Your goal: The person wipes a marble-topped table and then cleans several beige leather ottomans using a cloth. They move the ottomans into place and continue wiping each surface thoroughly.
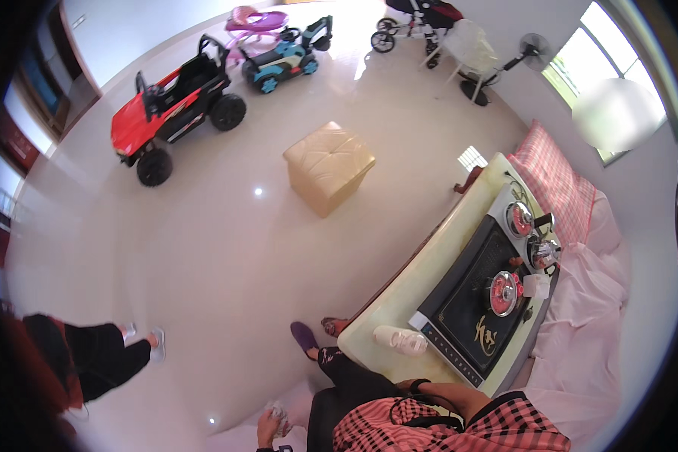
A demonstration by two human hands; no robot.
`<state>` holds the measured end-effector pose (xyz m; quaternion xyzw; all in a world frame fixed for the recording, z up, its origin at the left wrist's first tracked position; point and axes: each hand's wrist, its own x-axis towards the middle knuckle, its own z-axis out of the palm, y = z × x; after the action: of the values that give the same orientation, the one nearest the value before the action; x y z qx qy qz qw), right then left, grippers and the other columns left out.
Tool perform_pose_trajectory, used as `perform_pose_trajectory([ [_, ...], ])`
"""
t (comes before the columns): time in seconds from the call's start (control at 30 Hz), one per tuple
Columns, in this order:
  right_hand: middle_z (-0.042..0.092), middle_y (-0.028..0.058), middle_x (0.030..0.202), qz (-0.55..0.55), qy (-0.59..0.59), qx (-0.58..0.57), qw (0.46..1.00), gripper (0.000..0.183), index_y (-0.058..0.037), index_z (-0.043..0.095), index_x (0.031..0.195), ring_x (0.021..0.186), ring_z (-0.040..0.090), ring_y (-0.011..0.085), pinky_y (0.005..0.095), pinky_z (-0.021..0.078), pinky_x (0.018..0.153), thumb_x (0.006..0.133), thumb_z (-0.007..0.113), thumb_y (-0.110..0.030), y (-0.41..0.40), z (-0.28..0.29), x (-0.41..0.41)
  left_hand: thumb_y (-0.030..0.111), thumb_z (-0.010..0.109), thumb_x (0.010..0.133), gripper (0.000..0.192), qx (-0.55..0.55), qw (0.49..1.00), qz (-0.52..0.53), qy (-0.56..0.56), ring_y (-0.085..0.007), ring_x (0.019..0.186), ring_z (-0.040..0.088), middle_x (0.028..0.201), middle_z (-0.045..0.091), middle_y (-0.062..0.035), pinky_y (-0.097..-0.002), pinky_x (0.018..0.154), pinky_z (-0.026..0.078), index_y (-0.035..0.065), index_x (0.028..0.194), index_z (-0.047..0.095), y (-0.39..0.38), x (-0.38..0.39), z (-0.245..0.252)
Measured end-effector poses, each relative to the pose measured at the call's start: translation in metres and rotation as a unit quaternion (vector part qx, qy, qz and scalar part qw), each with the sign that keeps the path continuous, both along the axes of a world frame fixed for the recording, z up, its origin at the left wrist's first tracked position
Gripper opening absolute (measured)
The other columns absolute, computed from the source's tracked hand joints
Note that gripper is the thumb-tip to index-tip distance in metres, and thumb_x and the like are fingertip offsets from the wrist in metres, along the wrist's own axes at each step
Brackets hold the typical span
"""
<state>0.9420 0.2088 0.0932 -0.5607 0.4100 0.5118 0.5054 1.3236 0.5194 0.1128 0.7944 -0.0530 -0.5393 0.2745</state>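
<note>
At the bottom edge my left hand (268, 428) rests by the seat, closed around a crumpled whitish cloth or tissue (279, 417). My right hand (405, 386) lies low against my lap beside the tea table (367, 339), a black band on its wrist. Its fingers are mostly hidden. Nearest to it on the tabletop is a whitish, translucent bottle or jar (400, 340). Beyond that lies a black tea tray (469, 299) with gold writing. A round lidded metal pot (503, 294) stands on the tray, next to small red cups (518, 285).
Two metal kettles (521, 219) sit at the table's far end. A pink-covered sofa (582, 316) runs along the right wall. On the floor stand a gold stool (330, 169), a red toy car (169, 107), a blue ride-on toy (282, 59) and a fan (474, 92). Another person (85, 356) stands at left.
</note>
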Motion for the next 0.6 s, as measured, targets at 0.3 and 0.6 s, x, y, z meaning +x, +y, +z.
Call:
perform_pose_trajectory([
  [0.3,0.057,0.0146,0.131,-0.037,-0.035,0.100,0.994,0.056,-0.0067,0.053,0.130,0.115,0.055,0.0251,0.0408,0.0404,0.095,0.094,0.042,-0.048,-0.029,0.047,0.087,0.018,0.058,0.076,0.042,-0.022,0.984,-0.087,-0.155,-0.0374,0.105,0.058,0.110,0.060,-0.0236,-0.0433,0.087,0.050,0.0003,0.114,0.061,-0.072,0.113,0.006],
  [0.6,0.059,0.0152,0.127,0.003,-0.094,0.021,0.995,0.056,-0.0048,0.050,0.132,0.112,0.056,0.0291,0.0407,0.0393,0.097,0.094,0.041,-0.046,-0.034,0.022,0.093,0.021,0.062,0.078,0.041,-0.101,0.963,-0.042,-0.248,-0.0349,0.104,0.058,0.109,0.060,-0.0221,-0.0418,0.087,0.049,0.0013,0.115,0.060,-0.156,0.163,0.054],
])
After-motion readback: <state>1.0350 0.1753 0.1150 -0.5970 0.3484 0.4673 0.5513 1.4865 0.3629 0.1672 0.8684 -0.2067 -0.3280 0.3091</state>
